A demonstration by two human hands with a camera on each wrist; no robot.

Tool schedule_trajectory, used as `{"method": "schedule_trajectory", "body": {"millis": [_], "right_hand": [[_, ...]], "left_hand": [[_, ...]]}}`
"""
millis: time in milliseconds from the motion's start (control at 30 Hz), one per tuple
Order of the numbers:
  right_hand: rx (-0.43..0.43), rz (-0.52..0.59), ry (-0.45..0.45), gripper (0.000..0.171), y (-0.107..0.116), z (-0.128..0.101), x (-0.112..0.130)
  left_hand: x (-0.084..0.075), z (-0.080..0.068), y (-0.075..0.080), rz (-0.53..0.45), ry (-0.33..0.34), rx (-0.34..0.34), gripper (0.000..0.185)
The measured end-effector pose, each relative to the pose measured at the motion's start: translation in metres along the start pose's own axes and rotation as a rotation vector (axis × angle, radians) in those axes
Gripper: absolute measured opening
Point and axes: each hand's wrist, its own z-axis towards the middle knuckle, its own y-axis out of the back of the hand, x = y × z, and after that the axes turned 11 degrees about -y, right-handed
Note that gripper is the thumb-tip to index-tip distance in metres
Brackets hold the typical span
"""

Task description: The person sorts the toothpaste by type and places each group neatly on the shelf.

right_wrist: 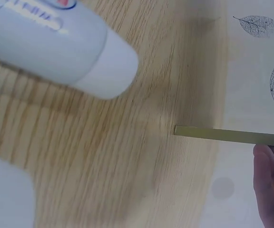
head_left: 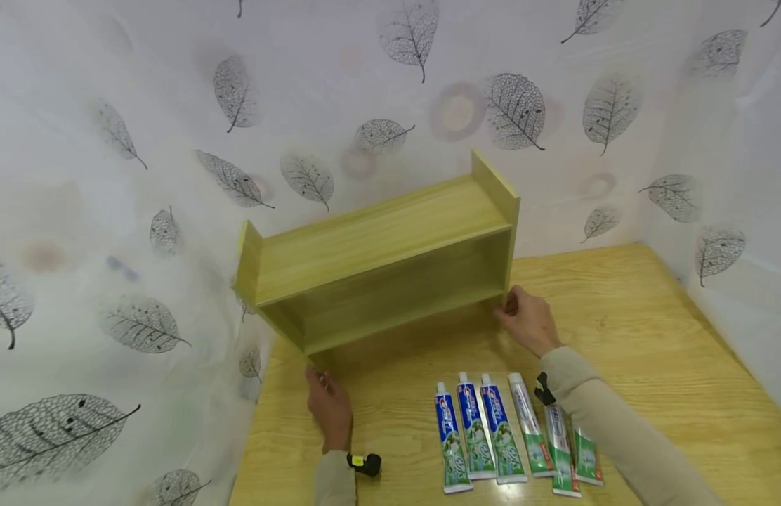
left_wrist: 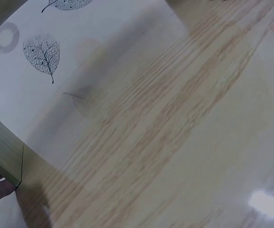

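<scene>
A small light-wood shelf (head_left: 378,260) with raised side panels is tilted above the back of the table, its left end lower in the head view. At its lower left corner my left hand (head_left: 332,411) grips the side panel. My right hand (head_left: 531,325) holds the lower right corner, fingers curled at the panel. The left wrist view catches part of the panel (left_wrist: 7,156) beside the fingers at the left edge. From the right wrist, a thin panel edge (right_wrist: 213,134) runs into the pinch of thumb and fingers (right_wrist: 270,183).
Three blue-and-green toothpaste tubes (head_left: 452,439) lie on the wooden table (head_left: 618,337) in front of the shelf. Beside them, silver-and-green tubes (head_left: 531,425) lie partly under my right forearm. Leaf-patterned covering (head_left: 365,84) forms walls behind and on both sides.
</scene>
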Motion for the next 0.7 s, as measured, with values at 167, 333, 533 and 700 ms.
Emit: {"method": "schedule_trajectory", "body": {"millis": [167, 333, 533, 700], "right_hand": [[-0.009, -0.006, -0.016, 0.019, 0.007, -0.003, -0.005], [0.004, -0.013, -0.038, 0.019, 0.013, -0.006, -0.010], [0.013, -0.029, -0.056, 0.019, 0.020, -0.011, -0.014], [0.006, -0.030, -0.062, 0.019, 0.025, -0.014, -0.016]], "left_hand": [[-0.006, 0.002, -0.004, -0.021, -0.016, 0.036, 0.031], [-0.009, 0.002, -0.006, -0.039, -0.038, 0.071, 0.035], [0.008, -0.002, -0.020, -0.061, -0.088, 0.039, 0.036], [0.024, -0.005, -0.031, -0.072, -0.138, 0.036, 0.037]]}}
